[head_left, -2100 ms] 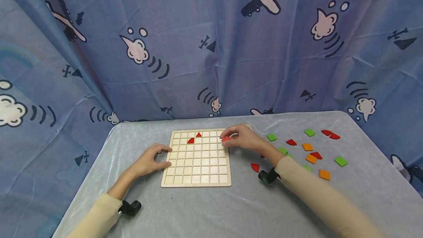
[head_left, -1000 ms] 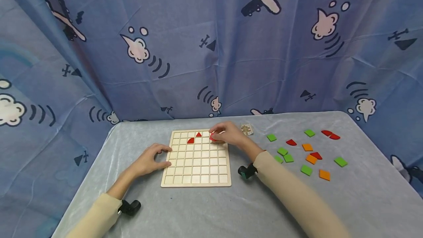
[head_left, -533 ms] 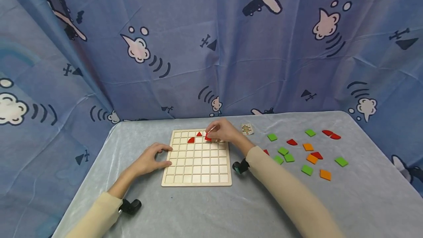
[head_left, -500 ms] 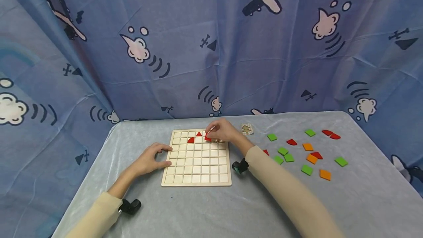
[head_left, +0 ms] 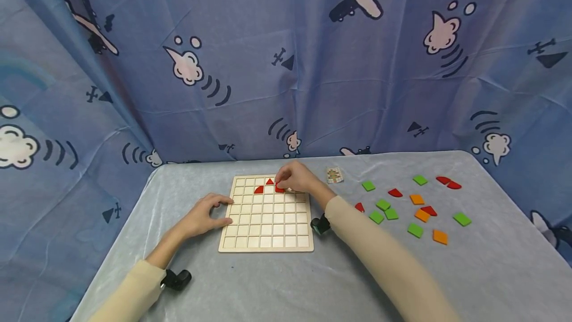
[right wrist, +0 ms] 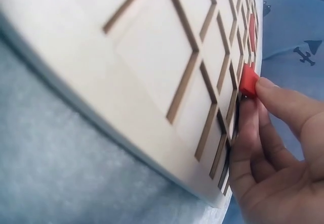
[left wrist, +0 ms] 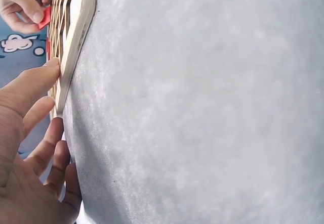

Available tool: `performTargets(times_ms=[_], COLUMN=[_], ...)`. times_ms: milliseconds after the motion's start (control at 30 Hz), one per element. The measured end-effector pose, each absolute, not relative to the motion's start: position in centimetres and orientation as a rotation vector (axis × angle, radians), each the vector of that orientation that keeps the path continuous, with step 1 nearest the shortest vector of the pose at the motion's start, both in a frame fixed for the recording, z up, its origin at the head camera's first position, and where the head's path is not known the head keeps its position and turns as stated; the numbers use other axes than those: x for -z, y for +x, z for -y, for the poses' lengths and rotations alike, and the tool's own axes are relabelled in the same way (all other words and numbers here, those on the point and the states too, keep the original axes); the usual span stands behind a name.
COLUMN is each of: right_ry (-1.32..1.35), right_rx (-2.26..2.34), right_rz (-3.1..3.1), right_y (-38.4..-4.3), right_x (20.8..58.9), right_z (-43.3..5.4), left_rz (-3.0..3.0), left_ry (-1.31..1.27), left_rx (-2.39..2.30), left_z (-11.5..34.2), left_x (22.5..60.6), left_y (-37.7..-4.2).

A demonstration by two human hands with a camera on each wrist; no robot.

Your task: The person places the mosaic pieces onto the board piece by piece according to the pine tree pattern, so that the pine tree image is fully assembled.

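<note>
A pale wooden grid board [head_left: 265, 232] lies on the grey cloth. My left hand [head_left: 203, 216] rests at its left side, thumb and index fingertip touching the border with fingers relaxed. Thumb and fingers of my right hand [head_left: 296, 177] pinch a red tile [head_left: 279, 189] close over the upper rows. In the right wrist view the red tile [right wrist: 248, 81] shows from its side, partly covered by the fingertips. Left of it, a red triangle [head_left: 269, 181] sits in a top-row cell and a red quarter-circle tile [head_left: 258, 190] in the row below.
Loose green tiles [head_left: 415, 230], orange tiles [head_left: 440, 237] and red curved tiles [head_left: 395, 193] are scattered on the right of the table. A small patterned card [head_left: 334, 175] lies behind the right forearm. A blue printed curtain [head_left: 250, 63] hangs along the far table edge.
My right hand has moved left from the board's right edge with the red tile and come down near the second row. The left hand stays at the board's left side.
</note>
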State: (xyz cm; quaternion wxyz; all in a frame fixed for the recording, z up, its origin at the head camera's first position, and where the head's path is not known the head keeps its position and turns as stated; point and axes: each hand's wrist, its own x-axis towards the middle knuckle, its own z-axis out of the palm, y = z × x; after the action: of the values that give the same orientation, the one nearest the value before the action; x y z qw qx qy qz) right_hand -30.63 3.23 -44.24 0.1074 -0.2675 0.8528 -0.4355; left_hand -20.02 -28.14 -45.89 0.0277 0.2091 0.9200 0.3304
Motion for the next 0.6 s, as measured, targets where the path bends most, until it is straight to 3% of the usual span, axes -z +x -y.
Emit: performTargets(times_ms=[600], right_ry=[-0.745], right_rx=[1.138], right_rz=[-2.588], right_y=[-30.21], right_x=[44.17], right_z=[-2.44], left_rz=[-2.843], left_ry=[0.655], left_rx=[-1.013], left_z=[28.15], left_x=[45.88], left_y=[-20.09])
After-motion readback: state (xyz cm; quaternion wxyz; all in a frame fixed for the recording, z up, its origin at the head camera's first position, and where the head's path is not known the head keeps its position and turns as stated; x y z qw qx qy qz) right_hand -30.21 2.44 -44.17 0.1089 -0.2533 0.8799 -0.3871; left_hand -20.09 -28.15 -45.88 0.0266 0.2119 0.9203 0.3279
